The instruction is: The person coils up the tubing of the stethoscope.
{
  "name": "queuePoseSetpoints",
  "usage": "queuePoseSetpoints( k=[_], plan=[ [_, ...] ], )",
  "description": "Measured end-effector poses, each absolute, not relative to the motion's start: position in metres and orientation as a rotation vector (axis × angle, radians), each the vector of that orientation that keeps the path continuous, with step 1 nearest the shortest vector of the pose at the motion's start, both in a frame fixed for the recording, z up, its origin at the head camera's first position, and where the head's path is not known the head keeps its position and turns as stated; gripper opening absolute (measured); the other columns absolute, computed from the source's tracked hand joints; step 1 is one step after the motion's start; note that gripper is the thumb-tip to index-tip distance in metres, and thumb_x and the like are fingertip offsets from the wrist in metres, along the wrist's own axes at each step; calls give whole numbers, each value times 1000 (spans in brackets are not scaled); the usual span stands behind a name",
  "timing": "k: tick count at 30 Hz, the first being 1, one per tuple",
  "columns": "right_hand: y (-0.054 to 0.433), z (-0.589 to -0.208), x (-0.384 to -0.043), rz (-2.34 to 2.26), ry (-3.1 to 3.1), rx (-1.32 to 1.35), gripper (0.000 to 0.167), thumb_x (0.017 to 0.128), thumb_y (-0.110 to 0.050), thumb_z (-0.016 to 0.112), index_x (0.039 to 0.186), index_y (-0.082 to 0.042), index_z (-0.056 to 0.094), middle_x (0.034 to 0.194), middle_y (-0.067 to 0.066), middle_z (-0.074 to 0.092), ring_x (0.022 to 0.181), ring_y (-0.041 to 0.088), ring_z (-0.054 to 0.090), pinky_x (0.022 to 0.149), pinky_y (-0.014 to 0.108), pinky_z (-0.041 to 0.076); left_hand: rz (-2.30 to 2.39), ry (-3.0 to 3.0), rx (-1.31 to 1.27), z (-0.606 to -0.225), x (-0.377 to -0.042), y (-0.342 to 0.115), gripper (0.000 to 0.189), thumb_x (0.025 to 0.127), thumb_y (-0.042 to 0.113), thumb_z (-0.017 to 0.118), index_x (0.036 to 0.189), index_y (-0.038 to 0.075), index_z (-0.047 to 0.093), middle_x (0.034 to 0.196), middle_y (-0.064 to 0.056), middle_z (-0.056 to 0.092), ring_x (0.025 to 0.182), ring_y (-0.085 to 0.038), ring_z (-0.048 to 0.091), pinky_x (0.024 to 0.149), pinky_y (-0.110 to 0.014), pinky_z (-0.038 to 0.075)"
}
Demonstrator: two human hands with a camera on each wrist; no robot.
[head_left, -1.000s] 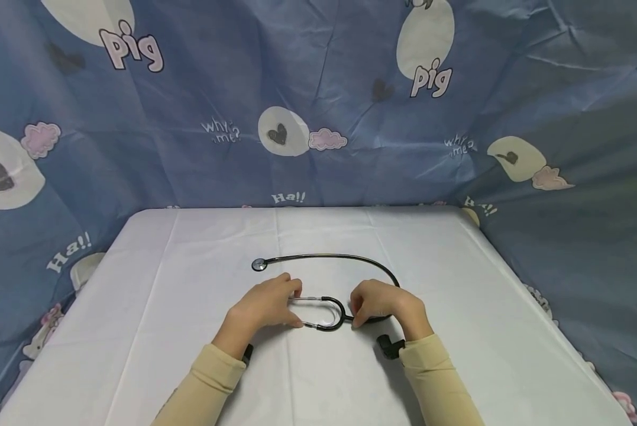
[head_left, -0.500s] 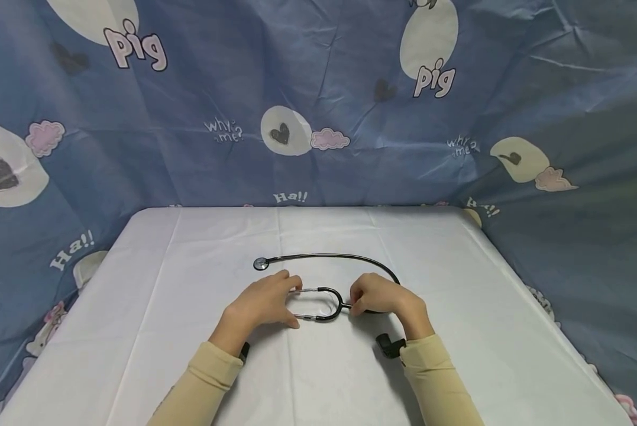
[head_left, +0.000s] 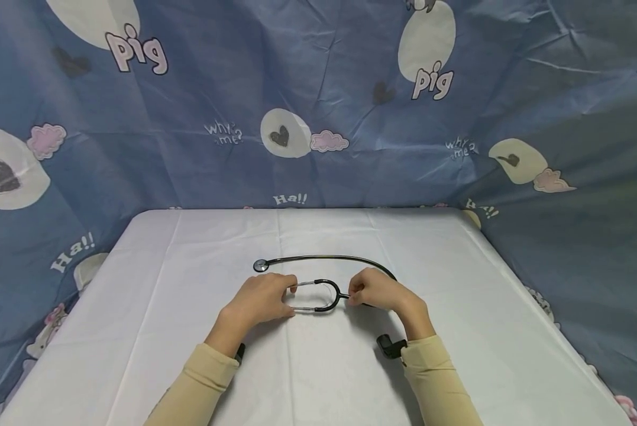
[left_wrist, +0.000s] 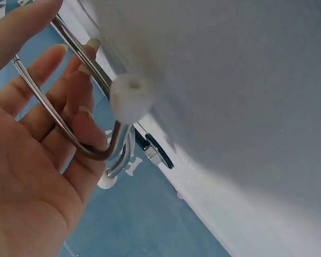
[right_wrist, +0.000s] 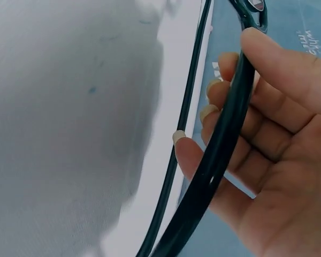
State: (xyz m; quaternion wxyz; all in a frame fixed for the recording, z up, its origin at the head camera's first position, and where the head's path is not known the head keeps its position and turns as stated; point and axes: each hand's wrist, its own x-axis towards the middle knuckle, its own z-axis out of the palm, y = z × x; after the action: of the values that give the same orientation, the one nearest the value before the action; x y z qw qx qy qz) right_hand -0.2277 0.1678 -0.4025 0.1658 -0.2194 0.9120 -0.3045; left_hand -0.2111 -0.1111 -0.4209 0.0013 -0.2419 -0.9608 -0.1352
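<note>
A black stethoscope [head_left: 329, 257] spans the space between both hands above the white table. My left hand [head_left: 259, 299] grips its two metal ear tubes [head_left: 303, 308], thumb on the near one. In the left wrist view the curled fingers lie along the ear tubes, and a white ear tip [left_wrist: 129, 99] sticks out past them. My right hand [head_left: 379, 290] pinches the black tubing [right_wrist: 224, 131] just beyond the Y-joint, between thumb and fingers. From there the tubing curves back to the round chest piece [head_left: 261, 265], which rests on the cloth at the far side.
White cloth [head_left: 456, 367] with fold creases covers the table. Behind it and along both sides hangs a blue printed sheet [head_left: 190, 89]. A black wrist camera [head_left: 391, 346] juts from the right wrist, and both arms wear pale yellow sleeves [head_left: 446, 378].
Both hands have moved up and slightly away, carrying the ear tubes and Y-joint with them. The chest piece stays where it was on the cloth.
</note>
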Motion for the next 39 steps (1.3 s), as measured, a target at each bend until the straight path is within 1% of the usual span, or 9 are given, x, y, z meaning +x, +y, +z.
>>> queuePoseSetpoints(
  k=[3, 10, 13, 16, 21, 27, 30, 34, 39],
  plan=[
    [169, -402, -229, -873, 2623, -618, 11, 85, -11, 70, 74, -14, 67, 67, -5, 55, 63, 11, 46, 59, 27, 38, -411, -3020, -738, -419, -211, -111, 37, 72, 35, 85, 102, 22, 67, 73, 13, 61, 68, -8, 54, 64, -35, 46],
    [170, -399, -229, -928, 2683, -615, 4, 85, -10, 70, 84, -8, 72, 75, -2, 63, 70, 12, 52, 66, 29, 45, -419, -3025, -691, -414, -208, -110, 39, 78, 35, 77, 114, 22, 69, 75, 13, 62, 69, -6, 54, 65, -34, 47],
    [171, -398, -229, -951, 2688, -626, 5, 86, -9, 68, 84, -7, 72, 72, 6, 66, 65, 13, 55, 62, 29, 44, -432, -3020, -673, -413, -207, -110, 41, 79, 35, 74, 117, 21, 69, 78, 11, 65, 70, -7, 55, 66, -34, 48],
    [172, -398, -229, -981, 2705, -615, 6, 87, -9, 68, 84, -6, 72, 74, 13, 69, 61, 18, 62, 60, 28, 43, -452, -3007, -669, -413, -207, -111, 40, 80, 35, 72, 118, 22, 69, 82, 9, 67, 72, -7, 56, 68, -34, 49],
    [172, -397, -228, -1030, 2740, -536, 7, 89, -11, 68, 85, -7, 71, 83, 6, 70, 62, 26, 70, 62, 30, 44, -529, -2968, -679, -414, -206, -113, 35, 84, 37, 71, 116, 22, 70, 85, 7, 69, 75, -8, 59, 72, -35, 51],
    [171, -399, -228, -1025, 2829, -422, 8, 90, -19, 70, 89, -12, 73, 86, 6, 73, 59, 23, 69, 63, 30, 46, -578, -2914, -687, -415, -204, -113, 42, 86, 40, 72, 123, 21, 69, 84, 9, 70, 79, -9, 63, 79, -36, 53],
    [170, -398, -227, -1019, 2900, -361, 10, 90, -25, 71, 93, -15, 75, 84, 6, 74, 56, 18, 66, 64, 30, 46, -582, -2864, -714, -416, -205, -112, 37, 86, 38, 72, 118, 19, 70, 77, 12, 68, 76, -8, 62, 76, -34, 53],
    [170, -398, -227, -1055, 2967, -336, 12, 89, -27, 72, 94, -16, 76, 83, 5, 75, 54, 11, 62, 62, 30, 45, -573, -2816, -754, -416, -205, -112, 26, 87, 35, 73, 105, 17, 71, 65, 13, 59, 65, -6, 55, 66, -31, 49],
    [172, -400, -229, -1143, 3019, -349, 7, 90, -20, 72, 94, -15, 73, 84, 2, 73, 62, 11, 61, 62, 31, 47, -570, -2783, -783, -416, -203, -113, 29, 88, 36, 73, 108, 16, 71, 61, 14, 53, 59, -5, 47, 63, -29, 46]
  ],
)
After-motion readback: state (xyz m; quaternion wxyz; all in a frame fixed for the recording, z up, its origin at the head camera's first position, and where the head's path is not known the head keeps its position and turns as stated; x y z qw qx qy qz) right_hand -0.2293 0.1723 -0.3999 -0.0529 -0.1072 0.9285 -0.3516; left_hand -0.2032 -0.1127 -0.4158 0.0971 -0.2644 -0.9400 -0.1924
